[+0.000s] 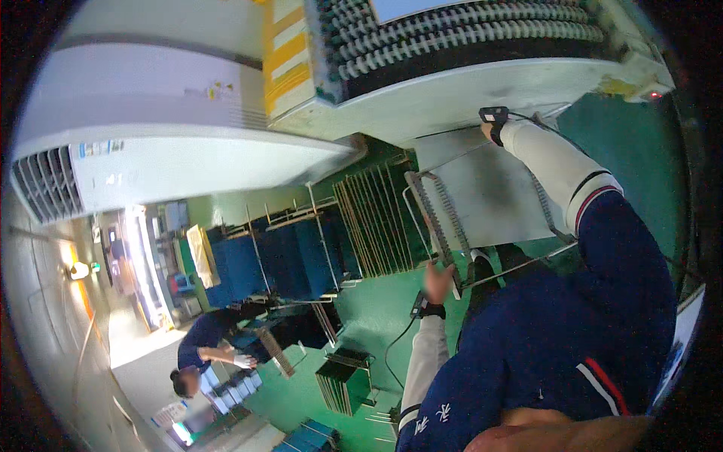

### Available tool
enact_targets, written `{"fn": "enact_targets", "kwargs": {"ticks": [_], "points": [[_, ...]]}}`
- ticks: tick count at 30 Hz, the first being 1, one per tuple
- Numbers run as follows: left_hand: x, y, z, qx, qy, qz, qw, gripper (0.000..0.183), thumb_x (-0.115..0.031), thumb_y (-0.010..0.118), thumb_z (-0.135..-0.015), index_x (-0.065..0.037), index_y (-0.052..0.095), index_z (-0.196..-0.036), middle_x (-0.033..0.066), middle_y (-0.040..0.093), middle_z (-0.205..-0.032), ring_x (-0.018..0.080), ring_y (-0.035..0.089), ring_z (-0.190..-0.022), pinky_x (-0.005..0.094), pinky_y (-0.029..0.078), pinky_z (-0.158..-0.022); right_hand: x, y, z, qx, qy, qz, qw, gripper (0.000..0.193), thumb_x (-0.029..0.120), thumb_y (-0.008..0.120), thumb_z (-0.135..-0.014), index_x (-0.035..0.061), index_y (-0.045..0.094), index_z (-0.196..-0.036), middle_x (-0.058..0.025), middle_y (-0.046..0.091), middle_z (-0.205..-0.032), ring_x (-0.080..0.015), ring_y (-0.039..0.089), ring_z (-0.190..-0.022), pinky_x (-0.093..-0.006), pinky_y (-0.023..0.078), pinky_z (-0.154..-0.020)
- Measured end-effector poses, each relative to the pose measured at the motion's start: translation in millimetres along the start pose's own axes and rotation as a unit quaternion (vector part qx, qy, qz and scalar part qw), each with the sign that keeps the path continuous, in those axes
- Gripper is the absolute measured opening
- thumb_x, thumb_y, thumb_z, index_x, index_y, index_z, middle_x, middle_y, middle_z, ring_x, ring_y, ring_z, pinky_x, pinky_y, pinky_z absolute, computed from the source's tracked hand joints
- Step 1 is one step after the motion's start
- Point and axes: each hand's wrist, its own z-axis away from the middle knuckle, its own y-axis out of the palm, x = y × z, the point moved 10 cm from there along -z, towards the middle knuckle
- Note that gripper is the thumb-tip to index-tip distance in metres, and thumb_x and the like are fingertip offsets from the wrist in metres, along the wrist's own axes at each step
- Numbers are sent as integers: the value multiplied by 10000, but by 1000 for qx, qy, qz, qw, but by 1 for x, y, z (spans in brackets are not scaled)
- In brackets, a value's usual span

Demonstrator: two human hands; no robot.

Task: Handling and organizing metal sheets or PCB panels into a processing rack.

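In front of me stands a metal rack (446,218) with toothed side rails and thin bars. A flat grey panel (493,192) shows between its rails. My left hand (438,282) is at the rack's near left end, beside the toothed rail; thumb and fingers stand apart, though the hand is partly blurred. Reaching farther forward, my right hand (488,130) is by the panel's far edge, close under the pale machine (452,102). Its fingers are mostly hidden behind the wrist and a black wrist device, so their grip does not show.
Rollers (467,38) line the machine's top. Left of me are a slatted rack (376,218), dark blue panels (275,260) in racks, and a small rack (343,384) on the green floor. A co-worker (207,343) bends over racks; a tall white cabinet (203,162) stands farther left.
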Motion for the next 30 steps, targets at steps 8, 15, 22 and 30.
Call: {"fn": "enact_targets", "kwargs": {"ticks": [8,15,22,30], "points": [[27,4,-7,5,-11,39,999,620,-297,736,-696,30,443,-1134,74,546,-629,161,531,-539,301,418,-488,-26,-8,1,-135,107,-283,943,165,259,523,-762,141,585,-666,-48,587,-683,-210,567,-642,-362,422,-565],[28,2,-9,-27,10,13,999,568,-294,734,-682,15,462,-1073,135,608,-750,249,608,-679,356,471,-600,-34,-3,11,-186,107,-332,919,238,264,568,-725,85,565,-567,-124,572,-609,-284,586,-624,-393,454,-591],[19,-6,-3,1,-52,-11,999,570,-305,724,-691,1,458,-1091,119,591,-710,238,585,-638,338,466,-582,-3,11,11,-28,-80,-93,992,223,102,437,-780,22,586,-635,-190,583,-692,-291,572,-685,-407,430,-646],[15,3,-7,23,-35,1,999,668,-322,692,-709,51,404,-1182,201,623,-780,340,618,-798,424,471,-695,-12,79,-9,-194,11,110,975,125,122,576,-713,74,542,-603,-96,557,-627,-223,564,-627,-365,440,-583]]}}
